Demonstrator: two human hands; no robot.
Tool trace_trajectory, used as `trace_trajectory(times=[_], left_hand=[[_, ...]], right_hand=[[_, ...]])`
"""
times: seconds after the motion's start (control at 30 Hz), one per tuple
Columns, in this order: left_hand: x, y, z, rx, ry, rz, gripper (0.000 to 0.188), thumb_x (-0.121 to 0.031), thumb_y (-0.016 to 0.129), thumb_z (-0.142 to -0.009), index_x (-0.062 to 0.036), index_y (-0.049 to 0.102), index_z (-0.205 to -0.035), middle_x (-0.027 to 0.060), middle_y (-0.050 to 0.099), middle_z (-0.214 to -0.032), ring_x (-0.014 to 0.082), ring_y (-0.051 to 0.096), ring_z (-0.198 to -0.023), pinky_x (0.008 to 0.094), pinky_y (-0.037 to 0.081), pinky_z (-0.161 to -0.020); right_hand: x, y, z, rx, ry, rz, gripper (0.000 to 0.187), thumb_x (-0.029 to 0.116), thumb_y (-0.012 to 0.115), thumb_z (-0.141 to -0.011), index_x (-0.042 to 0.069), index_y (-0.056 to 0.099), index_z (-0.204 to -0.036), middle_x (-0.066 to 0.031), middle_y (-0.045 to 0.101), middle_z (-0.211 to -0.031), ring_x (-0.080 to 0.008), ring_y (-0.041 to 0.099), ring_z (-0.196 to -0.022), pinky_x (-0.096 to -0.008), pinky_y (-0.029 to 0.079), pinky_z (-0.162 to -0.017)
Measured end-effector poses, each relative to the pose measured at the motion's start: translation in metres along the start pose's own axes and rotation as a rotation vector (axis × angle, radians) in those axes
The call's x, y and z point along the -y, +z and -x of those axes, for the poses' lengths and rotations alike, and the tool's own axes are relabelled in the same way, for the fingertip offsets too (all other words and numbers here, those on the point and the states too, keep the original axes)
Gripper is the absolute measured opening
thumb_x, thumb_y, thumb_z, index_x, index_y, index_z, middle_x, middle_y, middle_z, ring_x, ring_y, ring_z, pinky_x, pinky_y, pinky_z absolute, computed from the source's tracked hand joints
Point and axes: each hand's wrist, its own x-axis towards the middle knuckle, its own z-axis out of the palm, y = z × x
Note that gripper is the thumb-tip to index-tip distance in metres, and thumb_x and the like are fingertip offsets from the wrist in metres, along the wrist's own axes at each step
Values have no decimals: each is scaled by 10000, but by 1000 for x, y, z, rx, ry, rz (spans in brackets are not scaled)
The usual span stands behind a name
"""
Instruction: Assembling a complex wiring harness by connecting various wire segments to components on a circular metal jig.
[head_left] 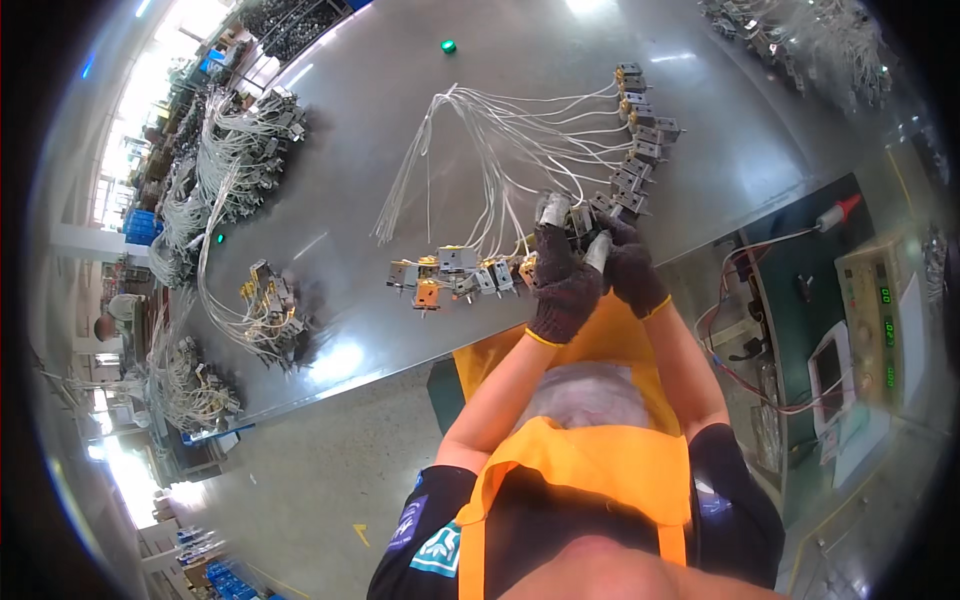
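My left hand [565, 280] and my right hand [632, 268] wear dark knitted gloves with pale fingertips. They meet near the table's front edge, fingers closed around a small metal box-shaped part [581, 222]. My fingers hide much of it. More such parts lie in an arc on both sides: a row of metal parts [632, 172] runs up to the right, and another group of metal parts [458, 262] reaches left, some with yellowish pieces. White wires [488, 128] run from these parts and gather in a bundle farther back on the table.
The grey metal table [350, 130] bears heaps of wired parts [245, 150] at left, a smaller pile [268, 310] nearer, and another heap [810, 45] at far right. A green round object [448, 46] sits at the back. At right stand a meter [870, 320] and a red-tipped probe [838, 214].
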Motion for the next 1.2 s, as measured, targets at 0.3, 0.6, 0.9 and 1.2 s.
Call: trace_trajectory(times=[0.3,0.6,0.9,1.2], left_hand=[[0,-42,-7,87,-390,913,604,-40,681,-819,-57,412,-1359,78,509,-1265,175,521,-1141,309,444,-971],[49,-58,17,357,-381,425,512,-4,736,-815,-32,505,-1271,45,594,-1150,136,558,-1064,284,465,-930],[31,-26,19,87,-481,751,451,18,672,-872,-4,482,-1280,39,579,-1118,130,574,-1010,282,516,-856],[34,-17,11,233,-57,-176,623,-179,792,-738,-1,514,-1266,214,631,-1070,388,615,-975,433,496,-849]], right_hand=[[5,-22,-4,-9,-50,1011,361,196,612,-911,102,618,-1259,-37,668,-872,-104,598,-725,-270,529,-676],[66,-7,0,-122,200,603,366,277,617,-920,161,645,-1266,-31,694,-989,-49,572,-778,-233,465,-589],[58,-8,10,-8,272,669,428,273,598,-944,140,568,-1351,-46,700,-1057,-98,617,-807,-255,488,-652],[75,24,33,163,-193,1354,322,270,582,-918,80,638,-1172,-181,678,-965,-381,636,-892,-443,505,-790]])
